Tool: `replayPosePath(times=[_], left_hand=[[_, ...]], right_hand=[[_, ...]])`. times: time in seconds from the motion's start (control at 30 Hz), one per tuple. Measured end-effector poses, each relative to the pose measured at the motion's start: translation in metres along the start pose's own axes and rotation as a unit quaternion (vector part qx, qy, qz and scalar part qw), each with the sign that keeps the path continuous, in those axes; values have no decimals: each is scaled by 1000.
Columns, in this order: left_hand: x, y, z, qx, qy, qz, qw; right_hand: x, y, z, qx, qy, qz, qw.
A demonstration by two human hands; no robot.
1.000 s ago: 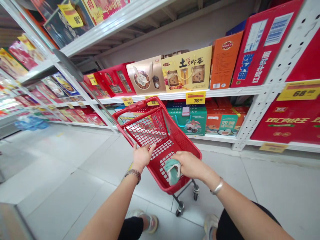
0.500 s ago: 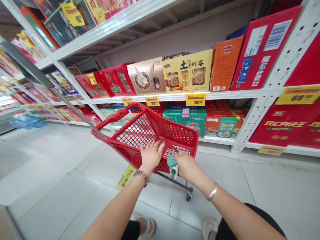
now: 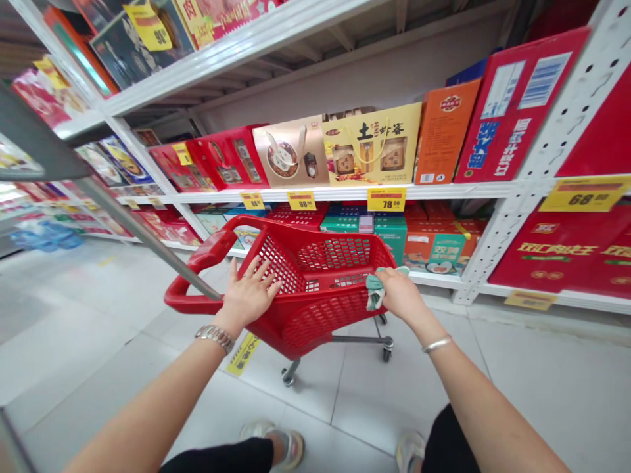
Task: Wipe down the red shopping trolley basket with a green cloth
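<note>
A red plastic shopping basket on wheels (image 3: pixel 315 309) stands on the tiled floor in front of me. My left hand (image 3: pixel 249 295) rests on its near left rim with the fingers spread flat. My right hand (image 3: pixel 401 294) grips a pale green cloth (image 3: pixel 375 289) and presses it against the basket's right rim. The basket's grey pull handle (image 3: pixel 142 236) slants up to the left from its red grip.
White metal shelving (image 3: pixel 345 192) runs along the back with gift boxes and yellow price tags; a yellow-and-tan box (image 3: pixel 372 144) sits just above the basket, red boxes (image 3: pixel 566 253) to the right. A perforated upright (image 3: pixel 497 243) stands at right. My feet show below.
The basket has swung round to the left, its long side now towards me. My left hand slid left along the rim; my right hand with the cloth moved up to the right rim.
</note>
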State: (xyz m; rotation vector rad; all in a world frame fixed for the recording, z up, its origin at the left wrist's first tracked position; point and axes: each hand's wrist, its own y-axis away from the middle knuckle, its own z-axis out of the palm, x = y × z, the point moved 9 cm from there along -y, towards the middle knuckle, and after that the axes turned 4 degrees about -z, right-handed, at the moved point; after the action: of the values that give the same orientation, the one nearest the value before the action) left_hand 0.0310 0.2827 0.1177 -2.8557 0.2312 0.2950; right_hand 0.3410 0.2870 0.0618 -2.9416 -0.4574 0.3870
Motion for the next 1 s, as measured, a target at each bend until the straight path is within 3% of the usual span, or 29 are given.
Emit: replayPosePath(times=[0.1,0.2,0.37,0.47,0.53,0.6,0.67,0.77,0.87,0.93,1.0], left_hand=[[19,2,0,-52,-32,-7,998],[33,7,-7,-69,-51,-12,996],[50,19,-26,-11,-48,-20,999],[56,26,-32,25,-23,-20,999],[54,29,-33,47,6,-31,998],[54,36,-38,76,40,-17,996],[59,50,-51,122,80,43,988],[56,90,-86,222,122,149,956],[21,130,-119,318,103,152,930],[-17,140,-131,357,62,75,929],[-59,129,-129,334,38,-38,941]], right_hand=[[-19,-8,2,23,-18,-24,999],[-64,-14,9,49,-91,-105,989],[-154,-2,14,134,-204,-251,937],[-176,4,14,160,-223,-283,919],[-168,1,16,145,-214,-273,927],[-144,-9,20,114,-193,-242,944],[-107,-19,22,86,-162,-193,964],[-43,-29,21,71,-106,-109,986],[11,-32,17,95,-80,-31,992],[30,-33,16,120,-90,-6,989],[32,-35,17,144,-114,-12,983]])
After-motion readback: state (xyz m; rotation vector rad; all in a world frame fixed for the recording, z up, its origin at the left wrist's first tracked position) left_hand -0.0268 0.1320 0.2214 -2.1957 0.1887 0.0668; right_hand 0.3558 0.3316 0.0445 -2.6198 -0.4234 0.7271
